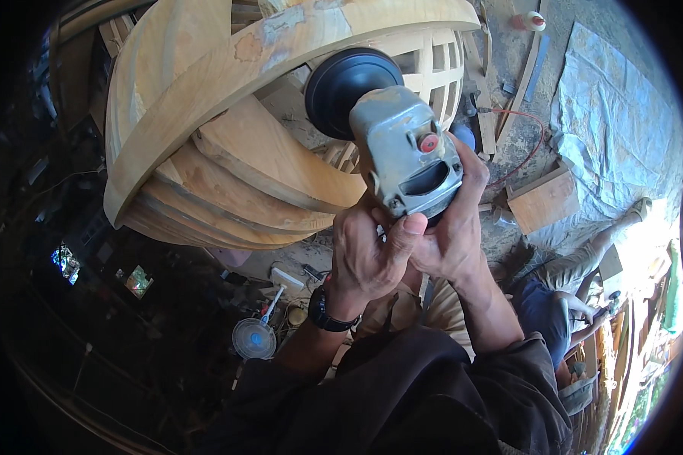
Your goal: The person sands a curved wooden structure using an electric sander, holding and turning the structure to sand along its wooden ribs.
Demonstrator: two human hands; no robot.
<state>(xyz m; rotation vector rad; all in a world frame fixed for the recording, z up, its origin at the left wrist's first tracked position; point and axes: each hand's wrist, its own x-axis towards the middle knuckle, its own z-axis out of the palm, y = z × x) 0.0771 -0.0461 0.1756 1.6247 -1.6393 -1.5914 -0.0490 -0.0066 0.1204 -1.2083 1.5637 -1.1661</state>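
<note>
Both my hands grip a dusty grey angle grinder (404, 148) with a red button and a round black disc (350, 89). My left hand (368, 254), with a black wristwatch, wraps the rear of the tool from below, thumb on top. My right hand (455, 227) clasps the body from the right side. The disc rests against or just beside a large curved wooden structure (228, 114) made of layered pale planks with a lattice part (432, 64) behind the tool.
A second person (577, 280) sits on the ground at the right, working with a tool. A wooden box (542, 201), a grey tarp (622, 129), an orange cable (527, 148) and wood strips lie on the floor. A small fan (254, 337) stands lower left.
</note>
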